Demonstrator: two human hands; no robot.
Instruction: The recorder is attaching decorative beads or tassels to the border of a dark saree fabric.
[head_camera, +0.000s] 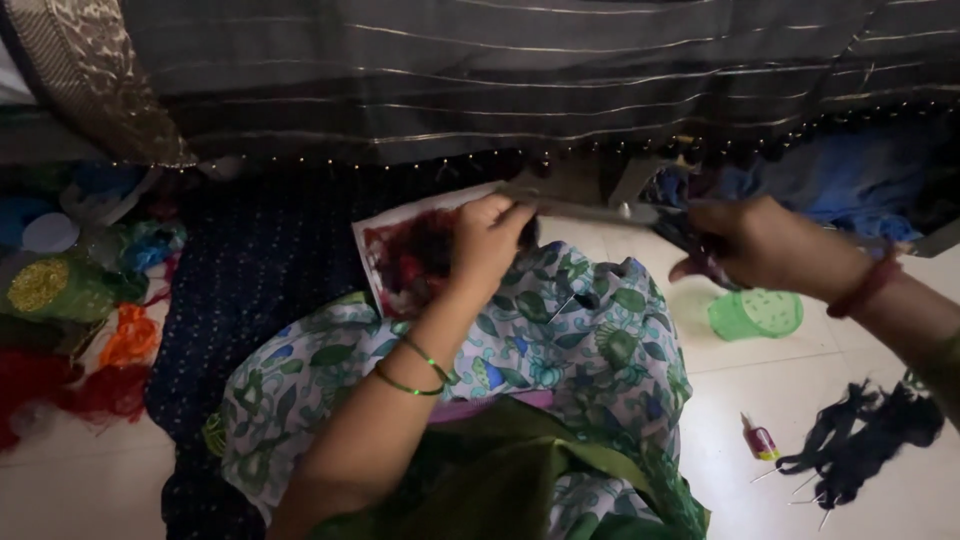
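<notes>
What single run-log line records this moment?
left hand: pinching dark thread | right hand: gripping dark thread | above: grey cloth | floor: green lid, black yarn

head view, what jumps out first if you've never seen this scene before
The two hands at centre: the left hand pinches something dark near the edge of a grey striped cloth hanging across the top, while the right hand works beside it. Below them lies a floral green fabric, with black thread bundles on the floor at right.
</notes>
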